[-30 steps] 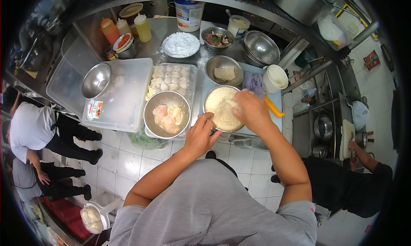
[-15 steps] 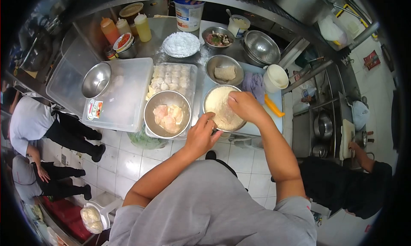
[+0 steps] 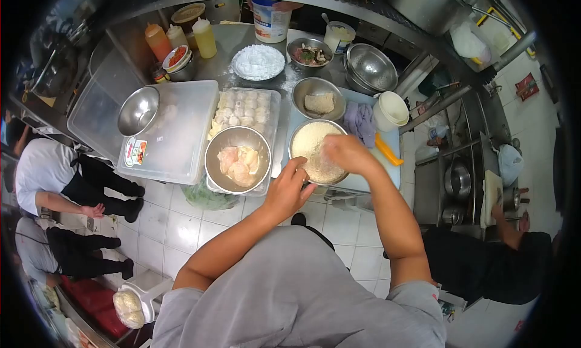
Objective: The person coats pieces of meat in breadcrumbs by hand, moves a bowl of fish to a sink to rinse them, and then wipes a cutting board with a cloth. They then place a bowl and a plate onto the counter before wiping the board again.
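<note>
— Since 1 second ago, what moved?
— My right hand (image 3: 346, 154) drew back over the crumb bowl (image 3: 316, 121) at the counter's near edge. It's curled and blurred, so I cannot tell what it holds. My left hand (image 3: 289, 189) pinches the near rim.
— Step?
— Crumbing, I judge. Next calls for a piece from the chicken bowl (image 3: 212, 143) just beside

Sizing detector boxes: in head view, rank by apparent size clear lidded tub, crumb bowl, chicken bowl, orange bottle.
Largest: clear lidded tub
Next: chicken bowl and crumb bowl, look alike, unranked
Smallest: orange bottle
</note>
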The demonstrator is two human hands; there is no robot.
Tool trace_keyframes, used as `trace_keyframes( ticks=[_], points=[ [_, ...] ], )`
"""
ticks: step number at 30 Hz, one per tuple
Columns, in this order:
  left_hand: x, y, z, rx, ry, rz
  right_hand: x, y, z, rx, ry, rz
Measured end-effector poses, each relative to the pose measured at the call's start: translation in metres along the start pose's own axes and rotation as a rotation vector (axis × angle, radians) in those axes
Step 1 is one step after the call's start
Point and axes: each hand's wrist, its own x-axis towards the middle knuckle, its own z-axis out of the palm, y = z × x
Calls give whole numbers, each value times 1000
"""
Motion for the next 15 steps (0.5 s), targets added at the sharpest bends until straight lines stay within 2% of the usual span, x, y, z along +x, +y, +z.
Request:
trace_keyframes(
  ticks=[3,7,13,15],
  points=[
    [-3,8,-7,9,-69,-81,-3,3,-13,15,300,-33],
    [-12,17,-22,-53,-25,-125,-6,15,15,-126,388,-86],
    [-38,10,-74,-72,144,-189,0,15,18,-144,245,52],
    [-48,0,-90,-81,235,-261,-3,15,17,-176,245,1]
  ],
)
